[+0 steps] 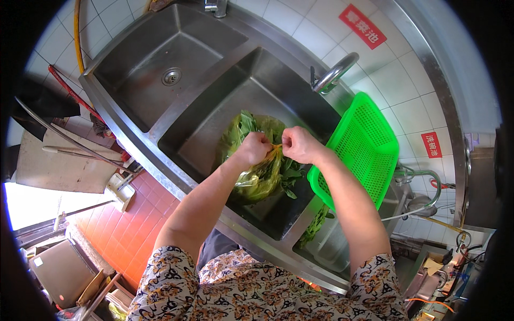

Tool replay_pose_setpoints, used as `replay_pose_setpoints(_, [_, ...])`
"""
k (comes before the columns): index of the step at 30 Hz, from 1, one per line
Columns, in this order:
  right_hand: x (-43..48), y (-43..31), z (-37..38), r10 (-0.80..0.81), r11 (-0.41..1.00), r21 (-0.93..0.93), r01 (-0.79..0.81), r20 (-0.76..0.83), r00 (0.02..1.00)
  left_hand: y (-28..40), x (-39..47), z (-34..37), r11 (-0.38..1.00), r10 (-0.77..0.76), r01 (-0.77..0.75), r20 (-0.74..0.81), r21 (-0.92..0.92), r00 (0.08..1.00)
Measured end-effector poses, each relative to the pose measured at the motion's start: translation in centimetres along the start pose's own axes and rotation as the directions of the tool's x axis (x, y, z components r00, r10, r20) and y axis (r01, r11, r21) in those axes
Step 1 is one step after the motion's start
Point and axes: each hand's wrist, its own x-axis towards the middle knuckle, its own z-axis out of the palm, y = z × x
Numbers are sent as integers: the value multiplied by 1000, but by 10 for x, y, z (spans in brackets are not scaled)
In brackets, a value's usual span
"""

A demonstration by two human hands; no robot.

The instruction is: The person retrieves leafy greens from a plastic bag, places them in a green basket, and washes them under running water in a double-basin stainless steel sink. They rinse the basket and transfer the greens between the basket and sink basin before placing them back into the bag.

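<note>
A yellowish translucent plastic bag of leafy green vegetables sits in the middle basin of a stainless steel sink. Both hands pinch the bag's gathered, twisted orange-yellow neck. My left hand grips it from the left, with my right hand close by on the right. Dark green leaves stick out below my right hand. Just right of that hand, a bright green perforated plastic basket rests tilted across the sink's divider.
Another basin with a drain lies at the upper left. A curved chrome faucet stands behind the middle basin. In the right basin are a clear plastic container and more greens. A long-handled dustpan stands at the left.
</note>
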Motion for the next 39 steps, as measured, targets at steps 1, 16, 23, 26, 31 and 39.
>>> replay_pose_setpoints(1, [0, 2, 3, -24, 995, -94, 14, -100, 995, 0, -2, 3, 1000, -21, 21, -9, 13, 1000])
replay_pose_setpoints(16, [4, -27, -3, 132, 932, 275, -238, 355, 925, 9, -23, -10, 951, 76, -74, -7, -299, 997])
replay_pose_setpoints(23, [5, -6, -23, 215, 975, -90, -203, 168, 962, 52, -66, -67, 976, 171, -178, 69, 121, 983])
replay_pose_setpoints(26, [-2, -11, -37, 306, 936, -220, -275, 122, 944, 60, -93, -81, 787, 302, -315, 115, 531, 946])
replay_pose_setpoints(31, [-7, -4, -44, 504, 794, -228, -564, -274, 819, 36, -143, -94, 548, 319, -471, 347, 691, 882])
replay_pose_setpoints(39, [-14, -71, -32, 163, 986, 60, -152, -288, 944, -15, -210, -60, 824, 366, -426, 223, 374, 904])
